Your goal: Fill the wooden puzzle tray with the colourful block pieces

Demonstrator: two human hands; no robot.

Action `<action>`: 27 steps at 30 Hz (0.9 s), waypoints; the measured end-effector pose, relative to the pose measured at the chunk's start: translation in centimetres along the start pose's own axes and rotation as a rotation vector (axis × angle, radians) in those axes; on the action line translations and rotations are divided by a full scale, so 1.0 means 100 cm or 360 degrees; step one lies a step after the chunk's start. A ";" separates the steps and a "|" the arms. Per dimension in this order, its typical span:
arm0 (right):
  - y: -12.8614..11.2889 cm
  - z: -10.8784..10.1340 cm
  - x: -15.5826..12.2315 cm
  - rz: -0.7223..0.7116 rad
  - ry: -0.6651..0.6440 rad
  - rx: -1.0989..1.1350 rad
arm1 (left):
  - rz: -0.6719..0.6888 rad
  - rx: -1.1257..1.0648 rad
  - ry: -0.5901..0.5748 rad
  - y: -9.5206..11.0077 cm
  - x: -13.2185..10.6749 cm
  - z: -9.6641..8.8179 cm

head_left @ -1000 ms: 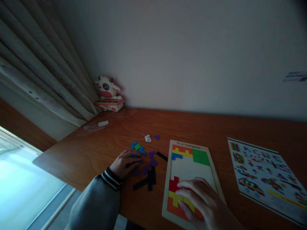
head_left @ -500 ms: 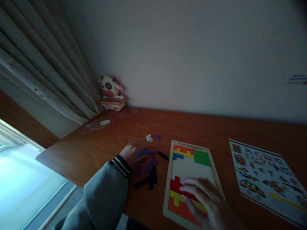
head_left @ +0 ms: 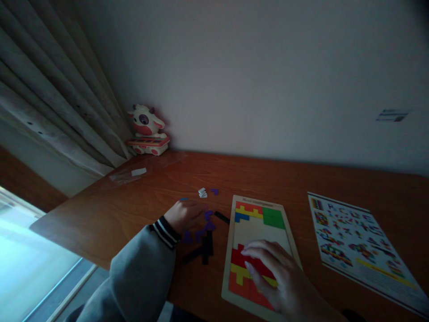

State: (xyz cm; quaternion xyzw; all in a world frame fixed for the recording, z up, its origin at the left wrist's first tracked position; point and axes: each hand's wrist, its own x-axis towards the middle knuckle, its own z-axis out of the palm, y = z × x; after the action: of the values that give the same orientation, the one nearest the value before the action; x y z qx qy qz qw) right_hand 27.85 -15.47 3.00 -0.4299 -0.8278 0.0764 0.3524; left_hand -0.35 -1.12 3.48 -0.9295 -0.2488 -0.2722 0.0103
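My left hand (head_left: pixel 186 215) is low over the tabletop, fingers curled and drawn together beside the purple puzzle pieces (head_left: pixel 209 225). Whatever those fingers hold is hidden from view. A blue piece (head_left: pixel 183 198) shows just behind that hand. My right hand (head_left: pixel 276 273) rests over the lower right of a wooden block-puzzle board (head_left: pixel 228 268), thumb and fingers apart, nothing seen between them. Under its fingertips lie red pieces (head_left: pixel 238 258) fitted in the board, with yellow and orange ones below. The board's top holds orange, yellow, blue and green pieces (head_left: pixel 274 218); its pale middle is bare.
Black strips (head_left: pixel 205 250) lie between my left hand and the board. Farther back are small white pieces (head_left: pixel 202 192) and one purple piece (head_left: pixel 215 191). A printed sheet (head_left: pixel 355 250) lies at right. A cow toy (head_left: pixel 147 129) and clear plastic bag (head_left: pixel 124 177) occupy the back left.
The fingers of my left hand have drawn in, and the blue pieces beside them are now out of sight. My right hand stays over the board. The whole view has shifted slightly.
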 end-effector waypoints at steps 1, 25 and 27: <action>0.002 0.001 0.005 0.0044 0.0009 0.0018 | -0.0032 -0.0144 0.0003 0.006 0.009 -0.001; 0.079 -0.009 -0.002 -0.0488 -0.0018 -0.0881 | 0.0248 -0.0225 -0.0242 0.037 0.035 0.068; 0.078 -0.007 -0.002 -0.0434 -0.0054 -0.0896 | 0.0236 -0.0223 -0.0245 0.038 0.035 0.068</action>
State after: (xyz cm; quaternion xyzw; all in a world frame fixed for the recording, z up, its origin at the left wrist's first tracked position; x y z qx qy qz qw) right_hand 33.48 -10.97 0.04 -0.3944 -0.8721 -0.1967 0.2126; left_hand 7.42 -1.76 -0.08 -0.9619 -0.1598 -0.2152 -0.0538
